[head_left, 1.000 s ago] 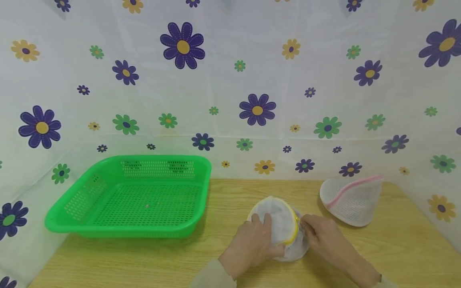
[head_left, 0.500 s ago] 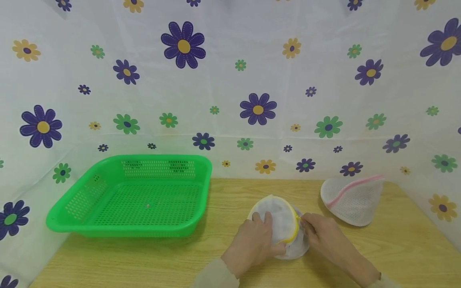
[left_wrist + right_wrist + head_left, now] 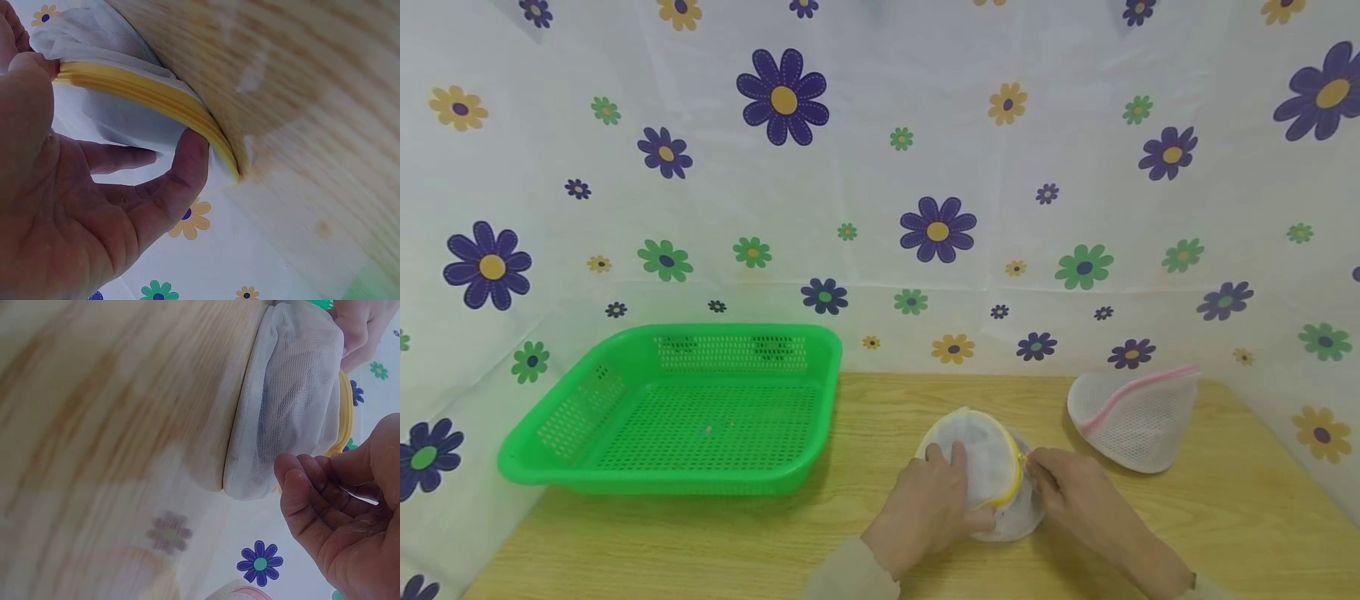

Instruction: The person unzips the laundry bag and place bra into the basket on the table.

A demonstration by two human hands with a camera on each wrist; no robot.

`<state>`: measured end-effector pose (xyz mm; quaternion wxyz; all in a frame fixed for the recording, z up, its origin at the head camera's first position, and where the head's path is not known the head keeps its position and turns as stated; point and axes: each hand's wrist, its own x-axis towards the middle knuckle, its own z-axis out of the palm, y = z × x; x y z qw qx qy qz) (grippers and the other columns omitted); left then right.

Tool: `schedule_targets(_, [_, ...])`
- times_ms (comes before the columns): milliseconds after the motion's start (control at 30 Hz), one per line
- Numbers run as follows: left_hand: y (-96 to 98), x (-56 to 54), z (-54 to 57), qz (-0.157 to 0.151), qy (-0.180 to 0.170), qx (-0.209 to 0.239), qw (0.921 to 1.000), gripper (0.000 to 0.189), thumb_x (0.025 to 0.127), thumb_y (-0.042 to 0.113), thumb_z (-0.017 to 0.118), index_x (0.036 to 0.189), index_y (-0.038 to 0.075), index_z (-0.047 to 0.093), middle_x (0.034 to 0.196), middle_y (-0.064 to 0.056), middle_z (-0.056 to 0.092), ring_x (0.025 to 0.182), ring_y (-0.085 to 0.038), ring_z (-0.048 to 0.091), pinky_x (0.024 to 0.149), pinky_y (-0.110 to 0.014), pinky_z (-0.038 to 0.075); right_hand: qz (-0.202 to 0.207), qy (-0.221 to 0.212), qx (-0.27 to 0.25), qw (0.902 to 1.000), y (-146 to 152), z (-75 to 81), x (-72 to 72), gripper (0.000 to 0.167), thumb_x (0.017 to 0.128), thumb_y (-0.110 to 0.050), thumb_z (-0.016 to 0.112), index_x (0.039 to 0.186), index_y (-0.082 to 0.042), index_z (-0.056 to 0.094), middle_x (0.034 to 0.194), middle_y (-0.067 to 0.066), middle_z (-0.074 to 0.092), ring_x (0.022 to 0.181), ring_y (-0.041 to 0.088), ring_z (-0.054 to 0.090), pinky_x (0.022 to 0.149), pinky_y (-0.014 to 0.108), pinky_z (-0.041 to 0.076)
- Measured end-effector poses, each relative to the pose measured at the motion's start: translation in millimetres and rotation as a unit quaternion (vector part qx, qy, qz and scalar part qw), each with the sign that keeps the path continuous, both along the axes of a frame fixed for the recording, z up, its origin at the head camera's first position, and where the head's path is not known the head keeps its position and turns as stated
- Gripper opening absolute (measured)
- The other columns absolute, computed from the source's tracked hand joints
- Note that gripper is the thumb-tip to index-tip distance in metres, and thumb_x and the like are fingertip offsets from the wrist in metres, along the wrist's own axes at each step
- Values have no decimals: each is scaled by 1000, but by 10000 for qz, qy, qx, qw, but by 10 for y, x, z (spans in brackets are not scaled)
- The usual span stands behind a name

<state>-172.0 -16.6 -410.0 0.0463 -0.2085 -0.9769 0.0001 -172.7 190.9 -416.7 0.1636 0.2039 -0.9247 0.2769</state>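
A small white mesh laundry bag [image 3: 988, 462] with a curved yellow zipper [image 3: 150, 94] stands on the wooden table, right of the middle. My left hand [image 3: 927, 504] holds it from the left, fingers spread over its top and thumb at the near end of the zipper. On the other side, my right hand [image 3: 1071, 487] has thumb and forefinger pinched together at the zipper pull. In the right wrist view, the curled fingers of that hand are close beside the mesh side wall [image 3: 294, 394]. The pull itself is mostly hidden by the fingertips.
At the left of the table stands a green perforated plastic basket [image 3: 662, 477]. A second white mesh bag [image 3: 1138, 429] with a pink zipper lies at the back right. Behind the table hangs a white sheet [image 3: 865, 183] printed with flowers.
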Motion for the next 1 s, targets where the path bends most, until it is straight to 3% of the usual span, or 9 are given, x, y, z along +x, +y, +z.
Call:
schedule_targets(733, [-1, -35, -29, -13, 302, 34, 9995, 87, 87, 65, 56, 139, -4, 56, 91, -15, 63, 61, -18, 56, 55, -29, 50, 88, 45, -56, 9999, 4, -22, 34, 26, 91, 2, 67, 76, -18, 63, 68, -12, 49, 65, -3, 39, 57, 18, 40])
schedule_targets(1000, [9, -48, -22, -12, 246, -2, 9997, 87, 87, 65, 56, 139, -4, 55, 91, -15, 62, 60, -18, 56, 55, -29, 50, 110, 36, -9, 9999, 2, -24, 39, 25, 90, 2, 67, 76, -18, 62, 68, -13, 48, 64, -4, 40, 58, 19, 41])
